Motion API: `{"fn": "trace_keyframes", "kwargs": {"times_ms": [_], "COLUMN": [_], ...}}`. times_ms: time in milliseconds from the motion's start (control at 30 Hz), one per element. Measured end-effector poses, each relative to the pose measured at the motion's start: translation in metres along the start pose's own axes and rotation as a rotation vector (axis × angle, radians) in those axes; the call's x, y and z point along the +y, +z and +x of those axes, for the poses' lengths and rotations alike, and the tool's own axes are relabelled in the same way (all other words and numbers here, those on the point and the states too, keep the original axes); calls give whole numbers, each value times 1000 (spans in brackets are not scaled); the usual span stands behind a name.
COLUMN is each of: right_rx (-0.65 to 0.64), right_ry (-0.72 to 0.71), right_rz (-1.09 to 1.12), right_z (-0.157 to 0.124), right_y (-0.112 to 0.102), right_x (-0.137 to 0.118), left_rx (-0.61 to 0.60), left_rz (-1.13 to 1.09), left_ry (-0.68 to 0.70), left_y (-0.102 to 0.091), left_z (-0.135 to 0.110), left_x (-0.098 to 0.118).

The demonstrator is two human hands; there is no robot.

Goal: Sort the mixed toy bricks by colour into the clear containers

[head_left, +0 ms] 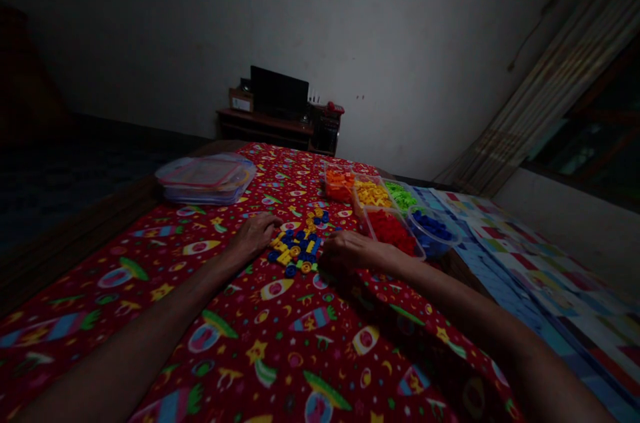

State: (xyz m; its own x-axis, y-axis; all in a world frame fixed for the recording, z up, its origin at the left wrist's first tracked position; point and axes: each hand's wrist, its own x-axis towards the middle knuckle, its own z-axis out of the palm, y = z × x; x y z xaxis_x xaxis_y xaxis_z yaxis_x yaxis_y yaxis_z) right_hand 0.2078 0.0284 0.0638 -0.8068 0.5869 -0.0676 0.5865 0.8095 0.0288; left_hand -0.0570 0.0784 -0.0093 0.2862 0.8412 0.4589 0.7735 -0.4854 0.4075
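Note:
On the red patterned cloth (270, 316) lies a loose pile of small yellow and blue plastic building pieces (297, 246), some of them round like wheels. My left hand (255, 235) rests at the pile's left side, its fingers stretched toward the pieces and holding nothing that I can see. At the right side of the pile is my right hand (345, 248), with the fingers curled and pressed together. Whatever may be between those fingertips is hidden by the hand and its shadow.
Right of the pile stand open clear tubs of orange pieces (340, 183), yellow pieces (373, 194), green pieces (401, 196), red pieces (393, 230) and blue pieces (433, 226). Stacked clear lids (207, 178) lie at the far left. Behind is a desk with a monitor (279, 91).

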Motion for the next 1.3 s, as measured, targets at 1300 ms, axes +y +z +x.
{"fn": "trace_keyframes", "kwargs": {"times_ms": [1300], "right_rx": [110], "right_ry": [-148], "right_rz": [-59], "right_z": [36], "right_y": [13], "right_x": [-50], "left_rx": [0], "left_rz": [11], "left_ry": [-33], "left_y": [-5], "left_z": [-1], "left_x": [8]}}
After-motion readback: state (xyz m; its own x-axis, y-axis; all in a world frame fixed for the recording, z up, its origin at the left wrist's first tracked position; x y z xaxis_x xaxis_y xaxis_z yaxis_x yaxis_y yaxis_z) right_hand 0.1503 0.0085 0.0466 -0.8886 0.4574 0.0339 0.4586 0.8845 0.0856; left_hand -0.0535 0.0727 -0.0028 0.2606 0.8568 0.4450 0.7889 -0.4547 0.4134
